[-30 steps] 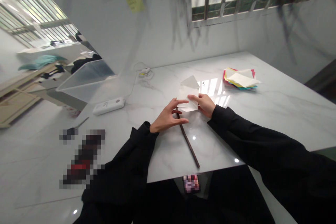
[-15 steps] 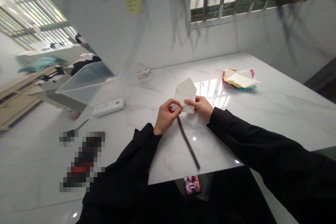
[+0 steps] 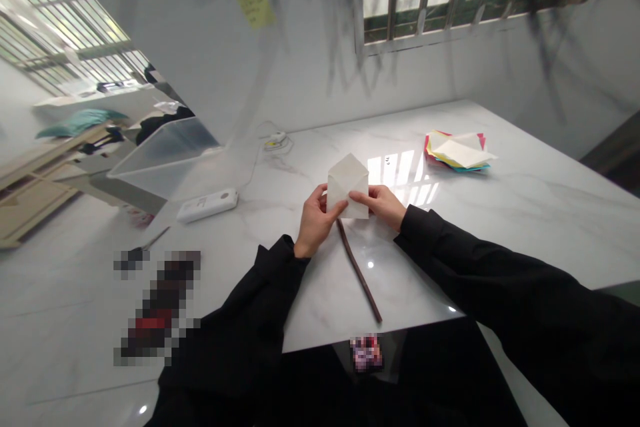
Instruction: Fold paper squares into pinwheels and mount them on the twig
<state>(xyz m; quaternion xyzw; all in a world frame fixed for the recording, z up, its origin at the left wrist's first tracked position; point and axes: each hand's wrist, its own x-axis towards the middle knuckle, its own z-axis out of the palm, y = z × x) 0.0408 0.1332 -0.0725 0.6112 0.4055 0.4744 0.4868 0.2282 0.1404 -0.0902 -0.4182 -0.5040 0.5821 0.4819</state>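
Observation:
A folded piece of white paper [image 3: 349, 175], shaped like a small envelope with a pointed top, is held upright between both hands above the table. My left hand [image 3: 316, 217] grips its lower left side, thumb on the near face and fingers behind. At the lower right, my right hand [image 3: 384, 203] pinches the paper with the thumb in front. Both thumbs almost meet at the middle. Below the paper a thin dark brown stick [image 3: 358, 270] lies on the marbled white table [image 3: 530, 227], its far end by my left hand.
Coloured and white sheets [image 3: 459, 152] lie in a loose stack at the back right. To the left are a white power strip [image 3: 207, 205], a clear plastic bin [image 3: 165, 157] and a blurred-out dark object [image 3: 160, 307]. A yellow note [image 3: 254, 5] sticks to the wall.
The paper has turned from tilted to nearly straight upright. My left fingers have moved from pinching its lower corner to holding its left side, thumb in front. The stick has not moved.

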